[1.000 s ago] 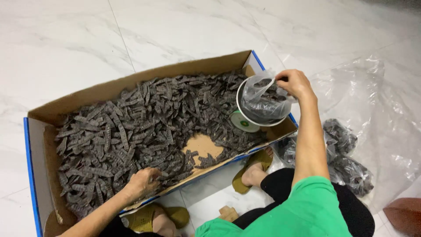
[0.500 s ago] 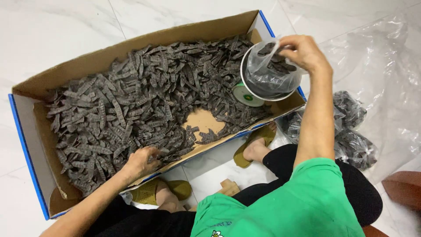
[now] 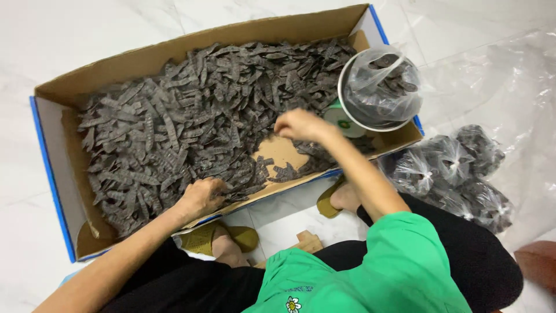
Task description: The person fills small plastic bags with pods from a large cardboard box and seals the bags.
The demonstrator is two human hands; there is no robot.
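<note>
Sorting by hand, seated on a marble floor, one person in a green top, at a long cardboard box (image 3: 58, 93) with blue outer edges

Contents of the box: a thick layer of dark dried pods (image 3: 174, 116), spread over most of its floor; one bare patch of cardboard shows near its front wall, right of centre

Right hand (image 3: 301, 124): over the pods just behind that bare patch, fingers curled and drawn together, apparently pinching pods; what exactly they hold cannot be told

Left hand (image 3: 202, 196): at the front wall of the box, left of the bare patch, fingers bent down into the pods, closed loosely over a few

Round white-rimmed container (image 3: 379, 87): in the box's right end, lined with a clear plastic bag, partly filled with pods

Filled bags (image 3: 452, 171): several clear, tied-off bags of pods on a plastic sheet just outside the box's right end

Progress, judged: some bags done, one part full, most pods left in the box

Unclear: the green-and-white object under the container, the person's lower legs, and a brown shape cut off at bottom right
</note>
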